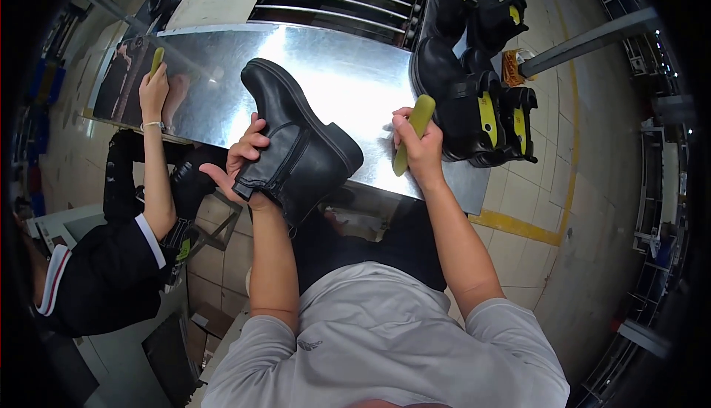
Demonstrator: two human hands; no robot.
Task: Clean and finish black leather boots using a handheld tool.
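left hand (241, 162) clasps black ankle boot (296, 138) at its open shaft, above near edge of steel bench (348, 67) | boot's long axis runs from shaft near wrist to toe up-left | right hand (421, 152) just right, fist closed on yellow-green insole (413, 130) | smooth matte leather, elastic side gusset, chunky sole

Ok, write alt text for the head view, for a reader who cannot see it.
A person's left hand holds a black ankle boot over a shiny metal table, while the right hand grips a yellow-green insert. More black boots stand at the table's right; a co-worker's hand lifts another insert at left.
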